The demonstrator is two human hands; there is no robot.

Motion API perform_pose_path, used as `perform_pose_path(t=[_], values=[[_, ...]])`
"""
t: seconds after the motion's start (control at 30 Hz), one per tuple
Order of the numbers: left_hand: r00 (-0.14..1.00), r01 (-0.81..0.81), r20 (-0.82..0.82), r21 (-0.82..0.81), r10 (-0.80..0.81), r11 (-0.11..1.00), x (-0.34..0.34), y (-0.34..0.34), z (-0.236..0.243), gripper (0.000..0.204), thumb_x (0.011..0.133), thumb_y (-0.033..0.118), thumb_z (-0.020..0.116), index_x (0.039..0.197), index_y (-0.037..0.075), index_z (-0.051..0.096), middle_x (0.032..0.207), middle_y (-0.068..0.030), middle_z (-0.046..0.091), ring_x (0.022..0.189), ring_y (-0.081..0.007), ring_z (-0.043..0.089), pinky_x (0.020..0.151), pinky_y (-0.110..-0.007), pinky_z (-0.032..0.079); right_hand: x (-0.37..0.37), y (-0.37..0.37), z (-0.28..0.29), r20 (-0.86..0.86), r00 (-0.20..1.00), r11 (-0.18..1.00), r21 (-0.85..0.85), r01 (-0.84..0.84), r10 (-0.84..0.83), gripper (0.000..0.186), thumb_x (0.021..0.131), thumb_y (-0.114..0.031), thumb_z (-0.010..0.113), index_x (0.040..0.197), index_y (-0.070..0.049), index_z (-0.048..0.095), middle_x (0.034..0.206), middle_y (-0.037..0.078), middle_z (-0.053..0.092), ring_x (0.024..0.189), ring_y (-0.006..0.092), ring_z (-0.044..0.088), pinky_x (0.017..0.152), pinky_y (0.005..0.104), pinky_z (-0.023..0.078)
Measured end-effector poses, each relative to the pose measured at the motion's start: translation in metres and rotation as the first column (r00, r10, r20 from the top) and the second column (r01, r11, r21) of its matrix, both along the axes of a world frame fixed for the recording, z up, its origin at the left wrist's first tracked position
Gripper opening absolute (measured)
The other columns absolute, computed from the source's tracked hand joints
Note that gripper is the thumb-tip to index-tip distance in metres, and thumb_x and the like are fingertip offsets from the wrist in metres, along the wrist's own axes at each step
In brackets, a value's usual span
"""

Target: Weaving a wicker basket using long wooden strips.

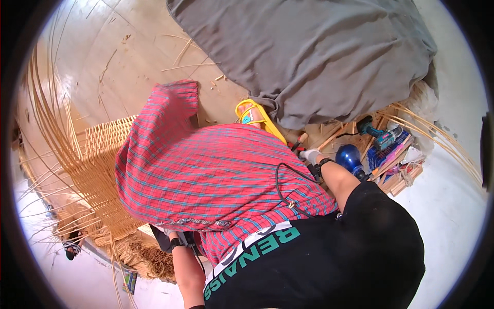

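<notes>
A red plaid cloth point(221, 170) with blue stripes lies over my lap and legs. My right hand point(310, 155), in a whitish glove, is low at the cloth's right edge, its fingers bunched beside a small tool with red and dark parts point(297, 144). What those fingers grip is too small to make out. At the cloth's near left edge is my left hand point(167, 231), its fingers mostly hidden by the fabric. Next to the cloth on the left stands a woven panel of tan strips point(105, 188), long loose strands rising from it.
My foot wears a yellow sandal point(268, 125). Beyond it spreads a large grey cloth point(319, 56). At right are a blue rounded object point(350, 158), a teal power drill point(386, 138) and wood pieces. A dark cord point(278, 180) crosses the plaid cloth. Another person point(72, 244) is far left.
</notes>
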State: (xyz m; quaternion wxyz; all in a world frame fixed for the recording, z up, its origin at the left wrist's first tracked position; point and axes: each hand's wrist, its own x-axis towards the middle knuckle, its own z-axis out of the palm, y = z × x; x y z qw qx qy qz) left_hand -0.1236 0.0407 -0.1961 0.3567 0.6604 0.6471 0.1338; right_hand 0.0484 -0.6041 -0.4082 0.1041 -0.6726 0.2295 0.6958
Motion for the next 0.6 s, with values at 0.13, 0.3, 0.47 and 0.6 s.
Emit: perform_pose_path(t=[0.13, 0.3, 0.47, 0.6], values=[[0.999, 0.04, -0.006, 0.032, -0.039, 0.999, -0.011, -0.007, -0.015, 0.046, 0.089, 0.006, 0.065, 0.128, 0.004, 0.042, 0.12, -0.0156, 0.059, 0.106, -0.0267, 0.06, 0.096, -0.04, 0.049, 0.003, -0.014, -0.019, 0.261, 0.705, 0.632, 0.314, -0.708, 0.66, 0.045, 0.099, -0.044, 0.049, 0.117, -0.008, 0.067, 0.122, 0.023, 0.068, 0.114, 0.0357, 0.066, 0.093, 0.0461, 0.054], [0.94, 0.331, -0.183, 0.286, -0.288, 0.899, -0.034, 0.009, -0.013, 0.044, 0.087, 0.002, 0.064, 0.126, 0.003, 0.043, 0.118, -0.0151, 0.06, 0.105, -0.0262, 0.06, 0.097, -0.039, 0.048, -0.029, -0.021, -0.025, 0.503, 0.796, 0.797, 0.296, -0.526, 0.338, 0.023, 0.092, -0.026, 0.058, 0.102, -0.009, 0.072, 0.107, 0.021, 0.072, 0.099, 0.0375, 0.071, 0.08, 0.0499, 0.056], [0.978, 0.103, -0.206, 0.296, -0.042, 0.95, 0.016, -0.025, -0.051, 0.07, 0.083, 0.013, 0.076, 0.142, 0.002, 0.04, 0.134, -0.0216, 0.059, 0.118, -0.0352, 0.059, 0.103, -0.04, 0.045, -0.029, -0.06, -0.028, 0.425, 0.816, 0.764, 0.345, -0.545, 0.391, 0.029, 0.096, -0.023, 0.052, 0.118, -0.011, 0.067, 0.107, 0.021, 0.07, 0.097, 0.0378, 0.068, 0.082, 0.0446, 0.055], [0.937, -0.072, -0.314, 0.253, 0.153, 0.965, 0.034, -0.051, -0.036, 0.075, 0.083, 0.011, 0.079, 0.147, 0.009, 0.039, 0.125, -0.0227, 0.063, 0.108, -0.0322, 0.064, 0.093, -0.041, 0.05, -0.012, -0.057, -0.011, 0.366, 0.805, 0.763, 0.293, -0.576, 0.467, 0.029, 0.097, -0.023, 0.052, 0.118, -0.01, 0.067, 0.107, 0.02, 0.07, 0.097, 0.0365, 0.068, 0.083, 0.0438, 0.055]])
